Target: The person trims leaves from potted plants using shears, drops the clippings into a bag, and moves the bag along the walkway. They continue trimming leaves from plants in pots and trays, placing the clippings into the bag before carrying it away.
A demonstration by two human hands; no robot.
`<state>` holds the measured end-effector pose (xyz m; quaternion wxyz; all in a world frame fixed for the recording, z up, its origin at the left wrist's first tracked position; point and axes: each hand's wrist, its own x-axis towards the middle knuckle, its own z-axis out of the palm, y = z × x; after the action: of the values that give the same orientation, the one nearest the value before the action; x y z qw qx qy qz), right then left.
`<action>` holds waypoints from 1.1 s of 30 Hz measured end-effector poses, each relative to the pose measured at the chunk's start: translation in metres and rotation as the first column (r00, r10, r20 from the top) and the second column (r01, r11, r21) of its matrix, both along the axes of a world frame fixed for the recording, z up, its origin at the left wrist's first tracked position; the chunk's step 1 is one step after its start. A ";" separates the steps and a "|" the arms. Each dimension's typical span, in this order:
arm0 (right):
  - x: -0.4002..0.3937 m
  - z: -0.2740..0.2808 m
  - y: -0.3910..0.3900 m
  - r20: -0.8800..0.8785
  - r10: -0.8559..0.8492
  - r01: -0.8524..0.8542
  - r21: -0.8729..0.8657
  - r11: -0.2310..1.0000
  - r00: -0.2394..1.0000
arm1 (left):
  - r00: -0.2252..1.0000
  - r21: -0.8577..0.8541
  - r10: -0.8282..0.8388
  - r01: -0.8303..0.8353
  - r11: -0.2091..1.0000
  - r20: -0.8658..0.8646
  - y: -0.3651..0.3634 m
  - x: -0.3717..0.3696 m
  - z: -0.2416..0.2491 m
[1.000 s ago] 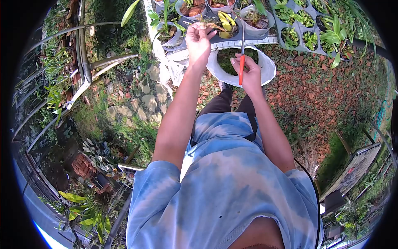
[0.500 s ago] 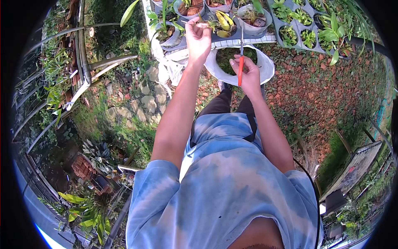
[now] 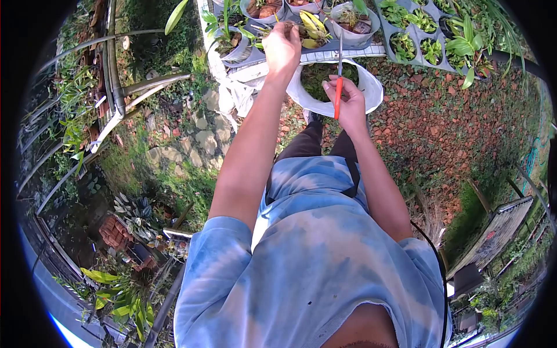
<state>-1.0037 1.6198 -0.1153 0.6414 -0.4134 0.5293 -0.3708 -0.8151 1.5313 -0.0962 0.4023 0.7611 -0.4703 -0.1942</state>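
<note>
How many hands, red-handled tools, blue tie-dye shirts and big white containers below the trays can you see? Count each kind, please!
Left hand and right hand: 2
Red-handled tool: 1
Blue tie-dye shirt: 1
Big white container: 1
Total: 5

A single head-worn view, wide and round, looks forward and steeply down. The shirt (image 3: 325, 243) fills the near middle; the left hand (image 3: 282, 51) and right hand (image 3: 351, 105) sit farther off, the pots (image 3: 360, 39) beyond, cut by the top edge.
</note>
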 end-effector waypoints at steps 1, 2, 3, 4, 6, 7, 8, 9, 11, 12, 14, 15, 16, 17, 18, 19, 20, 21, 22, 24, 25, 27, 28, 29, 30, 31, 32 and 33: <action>0.000 -0.001 -0.001 -0.005 -0.001 0.001 -0.013 1.000 1.000 | 1.000 0.022 -0.001 0.002 1.000 -0.026 0.002 0.002 0.001; -0.001 -0.002 -0.002 -0.010 -0.002 0.002 -0.025 1.000 1.000 | 0.999 0.045 -0.001 0.004 0.999 -0.052 0.004 0.000 0.012; -0.001 -0.004 -0.003 -0.014 -0.024 0.024 -0.047 0.999 1.000 | 0.997 0.068 0.000 0.005 0.998 -0.078 0.006 0.000 0.019; 0.000 -0.006 -0.005 -0.016 -0.045 0.044 -0.069 0.997 0.999 | 0.992 0.045 -0.040 0.045 0.998 -0.118 0.007 0.003 0.016; 0.003 -0.012 -0.009 -0.032 -0.079 0.075 -0.124 0.989 0.996 | 0.991 0.091 -0.133 0.133 0.987 -0.007 0.007 0.005 0.015; 0.003 -0.015 -0.013 -0.047 -0.095 0.087 -0.158 0.984 0.994 | 0.983 0.117 -0.179 0.172 0.978 0.048 0.007 0.006 0.015; 0.003 -0.018 -0.016 -0.062 -0.111 0.097 -0.191 0.977 0.992 | 0.987 0.146 -0.157 0.151 0.978 0.029 0.007 0.006 0.012; 0.002 -0.020 -0.018 -0.077 -0.107 0.091 -0.192 0.977 0.991 | 0.987 0.181 -0.152 0.140 0.974 0.058 0.003 0.008 0.009; 0.000 -0.023 -0.023 -0.108 -0.098 0.076 -0.193 0.978 0.989 | 0.983 0.248 -0.144 0.112 0.962 0.115 -0.006 0.013 0.005; -0.001 -0.023 -0.023 -0.090 -0.099 0.083 -0.168 0.982 0.991 | 0.986 0.252 -0.156 0.136 0.958 0.060 -0.008 0.017 0.005; -0.002 -0.019 -0.022 -0.061 -0.098 0.091 -0.106 0.990 0.993 | 0.987 0.277 -0.119 0.144 0.950 -0.103 -0.011 0.024 0.001; -0.002 -0.015 -0.021 -0.046 -0.101 0.098 -0.075 0.992 0.994 | 0.978 0.289 -0.101 0.151 0.945 -0.183 -0.014 0.029 -0.001; -0.002 -0.015 -0.019 -0.052 -0.097 0.093 -0.084 0.992 0.994 | 0.986 0.294 -0.100 0.136 0.946 -0.134 -0.015 0.036 -0.005; -0.003 -0.018 -0.016 -0.058 -0.094 0.089 -0.094 0.992 0.994 | 0.989 0.292 -0.107 0.134 0.947 -0.106 -0.014 0.036 0.002; -0.003 -0.019 -0.015 -0.065 -0.092 0.085 -0.105 0.991 0.994 | 0.991 0.290 -0.114 0.131 0.948 -0.077 -0.011 0.034 0.015; -0.003 -0.021 -0.014 -0.074 -0.089 0.080 -0.117 0.990 0.993 | 0.992 0.287 -0.120 0.128 0.949 -0.048 -0.007 0.031 0.025; -0.003 -0.021 -0.013 -0.083 -0.086 0.075 -0.129 0.989 0.993 | 0.993 0.242 -0.096 0.109 0.964 -0.066 -0.004 0.029 0.026; -0.002 -0.021 -0.011 -0.092 -0.083 0.070 -0.141 0.988 0.992 | 0.992 0.226 -0.097 0.113 0.968 -0.081 -0.002 0.028 0.027; -0.002 -0.021 -0.011 -0.090 -0.079 0.066 -0.137 0.988 0.993 | 0.991 0.210 -0.097 0.116 0.971 -0.095 -0.001 0.027 0.029; -0.001 -0.021 -0.012 -0.088 -0.075 0.062 -0.138 0.988 0.993 | 0.990 0.171 -0.126 0.136 0.976 -0.065 -0.001 0.027 0.021; 0.000 -0.021 -0.012 -0.086 -0.070 0.057 -0.139 0.989 0.994 | 0.989 0.181 -0.145 0.148 0.972 -0.028 -0.001 0.027 0.017; 0.001 -0.016 -0.014 -0.090 -0.064 0.051 -0.135 0.990 0.994 | 0.982 0.200 -0.186 0.173 0.965 0.046 -0.005 0.025 0.010; 0.001 -0.014 -0.014 -0.094 -0.061 0.048 -0.129 0.991 0.994 | 0.975 0.226 -0.208 0.186 0.956 0.077 -0.007 0.024 0.007; 0.001 -0.014 -0.013 -0.081 -0.062 0.052 -0.123 0.991 0.995 | 0.975 0.242 -0.212 0.191 0.951 0.065 -0.009 0.025 0.006; 0.001 -0.015 -0.013 -0.069 -0.064 0.055 -0.118 0.992 0.996 | 0.975 0.257 -0.216 0.196 0.946 0.051 -0.012 0.024 0.005; 0.000 -0.015 -0.013 -0.057 -0.066 0.059 -0.113 0.992 0.996 | 0.975 0.271 -0.220 0.202 0.941 0.038 -0.015 0.024 0.004; -0.001 -0.015 -0.013 -0.056 -0.066 0.060 -0.103 0.993 0.996 | 0.979 0.224 -0.202 0.196 0.955 0.004 -0.018 0.026 -0.003; -0.002 -0.014 -0.012 -0.054 -0.066 0.061 -0.094 0.994 0.996 | 0.982 0.176 -0.185 0.187 0.966 -0.030 -0.020 0.029 -0.009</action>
<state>-1.0061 1.6077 -0.1295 0.5941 -0.4360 0.5427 -0.4030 -0.7859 1.5116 -0.1049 0.3158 0.7452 -0.5177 -0.2774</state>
